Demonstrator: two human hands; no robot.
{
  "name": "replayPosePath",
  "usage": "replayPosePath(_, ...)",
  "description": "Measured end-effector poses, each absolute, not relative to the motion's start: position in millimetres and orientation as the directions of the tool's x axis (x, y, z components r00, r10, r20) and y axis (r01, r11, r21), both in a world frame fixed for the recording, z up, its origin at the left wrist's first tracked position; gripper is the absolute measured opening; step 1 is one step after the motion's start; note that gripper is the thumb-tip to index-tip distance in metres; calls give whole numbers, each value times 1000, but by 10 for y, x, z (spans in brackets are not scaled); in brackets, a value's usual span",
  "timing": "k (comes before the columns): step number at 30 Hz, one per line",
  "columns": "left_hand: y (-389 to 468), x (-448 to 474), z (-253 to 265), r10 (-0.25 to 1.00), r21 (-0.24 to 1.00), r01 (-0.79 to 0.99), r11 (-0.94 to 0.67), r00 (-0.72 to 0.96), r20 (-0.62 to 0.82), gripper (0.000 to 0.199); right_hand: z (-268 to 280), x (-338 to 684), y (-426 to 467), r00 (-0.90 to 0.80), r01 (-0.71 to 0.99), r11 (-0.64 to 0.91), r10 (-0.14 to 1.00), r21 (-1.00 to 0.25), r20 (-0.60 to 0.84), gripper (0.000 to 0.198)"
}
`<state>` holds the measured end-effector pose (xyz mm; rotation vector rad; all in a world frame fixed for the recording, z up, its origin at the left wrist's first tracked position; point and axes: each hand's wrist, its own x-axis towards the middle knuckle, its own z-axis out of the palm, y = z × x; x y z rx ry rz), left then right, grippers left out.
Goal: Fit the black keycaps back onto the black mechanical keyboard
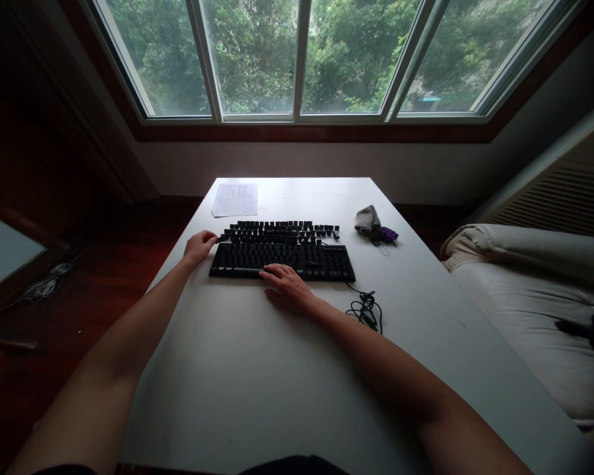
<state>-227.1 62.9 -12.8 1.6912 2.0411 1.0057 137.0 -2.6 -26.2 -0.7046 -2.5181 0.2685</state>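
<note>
A black keyboard (321, 264) lies on the white table (257, 369), much of its key area looking bare of caps. Behind it, loose black keycaps (282, 231) are laid out in rows. At the left end of these rows, my left hand (200, 247) has its fingertips pinched on a small dark keycap (221, 239). My right hand (290, 287) rests over the keyboard's front edge near the middle, fingers stretched out, touching it. Its thumb side is partly in shadow.
A printed sheet of paper (235, 200) lies at the back left of the table. Grey cloth (367, 218) and a purple item (389, 234) sit at the back right. A coiled black cable (366, 308) lies right of my right forearm. A cushioned seat (515, 297) stands right.
</note>
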Motion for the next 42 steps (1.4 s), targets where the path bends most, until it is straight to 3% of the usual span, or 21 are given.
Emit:
replayPosePath(5, 383, -2184, -83, 975, 721, 693, -27, -140, 171, 32, -234, 1312, -8, -697, 434, 815, 574, -384, 429, 39)
replayPosePath(9, 211, -2111, -42, 976, 760, 648, -43, -136, 171, 33, -126, 1119, 55, -673, 407, 800, 589, -440, 447, 32)
replayPosePath(18, 13, -1884, 138, 983, 821, 553, -139, -26, 184, 29, -6, 371, 418, -517, 345, 723, 678, -598, 522, 36)
replayPosePath(24, 0, -1961, 152, 982, 822, 548, -157, -6, 191, 30, -58, 66, 484, -534, 334, 714, 682, -616, 501, 13)
replayPosePath(42, -122, -2309, -100, 974, 742, 659, -121, -65, 216, 37, -143, -282, 514, -614, 448, 684, 703, -575, 358, 9)
